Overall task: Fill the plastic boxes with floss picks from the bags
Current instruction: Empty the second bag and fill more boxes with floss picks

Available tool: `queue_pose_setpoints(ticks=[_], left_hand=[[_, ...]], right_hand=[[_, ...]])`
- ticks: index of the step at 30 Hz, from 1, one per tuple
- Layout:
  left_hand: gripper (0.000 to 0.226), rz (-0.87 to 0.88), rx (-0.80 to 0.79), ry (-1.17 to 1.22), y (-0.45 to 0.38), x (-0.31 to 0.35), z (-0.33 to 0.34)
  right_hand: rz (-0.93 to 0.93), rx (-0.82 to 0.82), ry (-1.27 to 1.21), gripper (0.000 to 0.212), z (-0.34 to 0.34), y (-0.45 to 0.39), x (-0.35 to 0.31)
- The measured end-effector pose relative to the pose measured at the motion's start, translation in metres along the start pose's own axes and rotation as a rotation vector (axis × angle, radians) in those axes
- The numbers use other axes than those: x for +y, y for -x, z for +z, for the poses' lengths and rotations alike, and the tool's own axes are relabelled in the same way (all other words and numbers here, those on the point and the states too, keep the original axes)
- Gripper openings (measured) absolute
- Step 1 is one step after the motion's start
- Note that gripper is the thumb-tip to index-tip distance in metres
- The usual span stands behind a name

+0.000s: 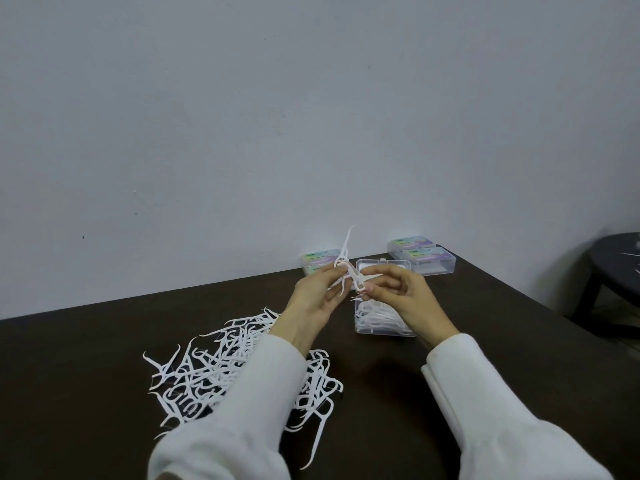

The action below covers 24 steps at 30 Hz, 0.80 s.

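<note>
Clear open box (384,329) holds floss picks; both hands' grips pinch picks (349,271) above.

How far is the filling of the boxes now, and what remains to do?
Done, it seems: three closed boxes stand by the wall, though their contents are not visible. In hand: the left hand and right hand both hold a few floss picks above the open box, which is partly filled. Left: a large loose pile still lies on the table.

Matt dark table (104,358); clear glossy plastic box (382,329); white cloth sleeves (249,393).
</note>
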<state>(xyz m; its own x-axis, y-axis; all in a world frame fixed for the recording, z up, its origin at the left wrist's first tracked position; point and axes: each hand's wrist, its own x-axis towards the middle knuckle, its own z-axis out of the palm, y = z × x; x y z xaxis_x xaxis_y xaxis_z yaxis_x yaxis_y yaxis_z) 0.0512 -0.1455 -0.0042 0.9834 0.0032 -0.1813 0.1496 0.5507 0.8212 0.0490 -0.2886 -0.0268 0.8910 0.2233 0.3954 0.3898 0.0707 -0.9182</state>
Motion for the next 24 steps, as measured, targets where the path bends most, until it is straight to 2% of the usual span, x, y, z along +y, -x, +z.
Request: queue_pose_setpoints(ticks=[4, 7, 12, 16, 21, 24], left_hand=[[0.014, 0.021, 0.007, -0.055, -0.002, -0.001, -0.003], [0.010, 0.072, 0.029, -0.132, -0.003, -0.004, -0.004], [0.023, 0.182, 0.121, -0.256, -0.006, -0.011, -0.005], [0.016, 0.185, 0.087, -0.214, -0.003, -0.012, -0.001], [0.016, 0.204, 0.130, -0.128, -0.002, -0.014, 0.000], [0.017, 0.199, 0.144, -0.128, -0.002, -0.017, 0.001]], right_hand=[[0.056, -0.002, -0.027, 0.032, -0.001, 0.001, -0.001], [0.092, -0.068, -0.003, 0.042, -0.001, 0.003, 0.001], [0.209, -0.156, -0.064, 0.036, 0.003, 0.002, -0.001], [0.115, -0.070, 0.020, 0.015, 0.004, 0.002, 0.001], [0.025, 0.099, 0.120, 0.012, -0.001, -0.001, 0.000], [0.026, 0.237, 0.069, 0.005, -0.006, -0.001, -0.001]])
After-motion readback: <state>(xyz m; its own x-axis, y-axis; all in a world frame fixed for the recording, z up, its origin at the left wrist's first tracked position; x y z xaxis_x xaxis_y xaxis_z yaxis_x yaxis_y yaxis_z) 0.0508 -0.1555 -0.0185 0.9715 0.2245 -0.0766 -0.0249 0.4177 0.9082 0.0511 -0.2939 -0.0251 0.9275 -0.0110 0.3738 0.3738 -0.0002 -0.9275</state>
